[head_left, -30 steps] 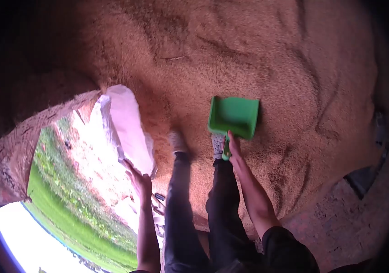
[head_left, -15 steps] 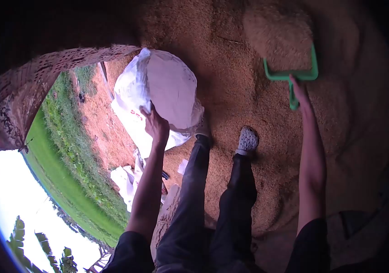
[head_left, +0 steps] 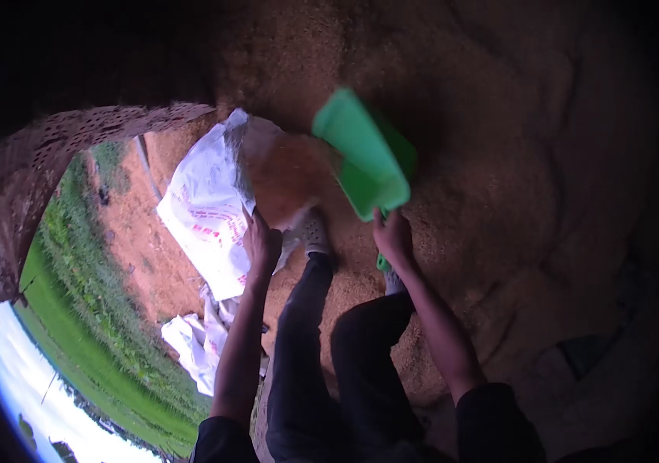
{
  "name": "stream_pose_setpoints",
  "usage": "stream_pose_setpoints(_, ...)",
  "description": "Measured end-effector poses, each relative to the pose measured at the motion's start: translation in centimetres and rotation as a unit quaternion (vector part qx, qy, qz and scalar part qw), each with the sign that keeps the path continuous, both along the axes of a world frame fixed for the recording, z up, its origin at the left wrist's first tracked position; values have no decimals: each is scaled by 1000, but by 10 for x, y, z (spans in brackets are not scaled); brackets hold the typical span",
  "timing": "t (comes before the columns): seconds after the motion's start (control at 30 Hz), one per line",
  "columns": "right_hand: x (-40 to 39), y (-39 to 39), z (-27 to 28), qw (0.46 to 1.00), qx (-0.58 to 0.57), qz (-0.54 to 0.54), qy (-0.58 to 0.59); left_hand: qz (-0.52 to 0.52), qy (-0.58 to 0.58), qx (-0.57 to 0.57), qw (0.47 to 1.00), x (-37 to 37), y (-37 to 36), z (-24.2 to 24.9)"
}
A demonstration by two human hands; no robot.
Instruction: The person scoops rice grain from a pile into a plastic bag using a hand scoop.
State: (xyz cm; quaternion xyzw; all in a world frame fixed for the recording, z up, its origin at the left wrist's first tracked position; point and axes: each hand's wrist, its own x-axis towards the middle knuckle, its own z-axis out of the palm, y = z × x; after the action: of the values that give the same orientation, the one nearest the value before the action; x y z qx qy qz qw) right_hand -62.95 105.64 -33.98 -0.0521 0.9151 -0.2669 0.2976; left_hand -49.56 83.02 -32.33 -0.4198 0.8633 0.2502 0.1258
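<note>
My left hand is closed on the rim of a white plastic sack with red print, holding its mouth open. In my right hand is the handle of a green dustpan, tilted on its side at the sack's mouth. Loose brown husk-like grain blurs as it pours off the dustpan into the sack. The dustpan's pan shows mostly bare green inside. Under both hands spreads a big heap of the same brown grain.
My shoe stands on the grain beside the sack; the other is partly hidden behind my right hand. Crumpled white sacks lie at the lower left. A perforated wall borders the opening onto bare soil and a green field.
My right hand has swung the loaded dustpan from the heap on the right over to the sack and tipped it. My left hand still grips the rim; grain now shows in the sack's mouth.
</note>
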Motion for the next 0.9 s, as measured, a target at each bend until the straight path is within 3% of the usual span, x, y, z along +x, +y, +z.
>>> stream_pose_setpoints(0.03,4,26,-11,991,-88,-92,-41,-17,-8,7,1000,2,-1,-6)
stream_pose_setpoints(0.1,22,95,-19,940,-130,-235,-213,-58,3,-4,998,9,-7,-21)
stream_pose_setpoints(0.13,32,130,-23,898,-133,-310,-282,-56,16,-5,998,5,-9,-25)
stream_pose_setpoints(0.17,38,152,-7,823,-107,-379,-410,-64,8,6,998,2,-11,-21)
stream_pose_setpoints(0.23,40,178,-1,786,-88,-338,-510,-80,-7,4,997,-5,-14,-15)
stream_pose_setpoints(0.27,44,178,-11,767,-90,-383,-507,-73,0,-3,997,-7,-14,-15)
stream_pose_setpoints(0.47,-5,112,-133,799,-175,-350,-457,-87,-33,-26,995,-9,-13,-22)
stream_pose_setpoints(0.57,-56,74,-144,793,-273,-328,-434,-80,-19,-43,996,-5,-4,-20)
stream_pose_setpoints(0.6,-85,55,-146,833,-299,-258,-387,-70,-17,-54,996,-5,-1,-19)
stream_pose_setpoints(0.67,-158,16,-170,795,-329,-222,-459,-48,-8,-62,997,-3,6,-14)
stream_pose_setpoints(0.77,-223,-49,-168,816,-362,-148,-426,-12,19,-92,996,7,10,-19)
stream_pose_setpoints(0.87,-235,-81,-160,876,-398,-95,-257,24,33,-91,995,12,11,-14)
stream_pose_setpoints(0.9,-234,-84,-154,875,-400,-82,-261,40,47,-89,994,14,11,-14)
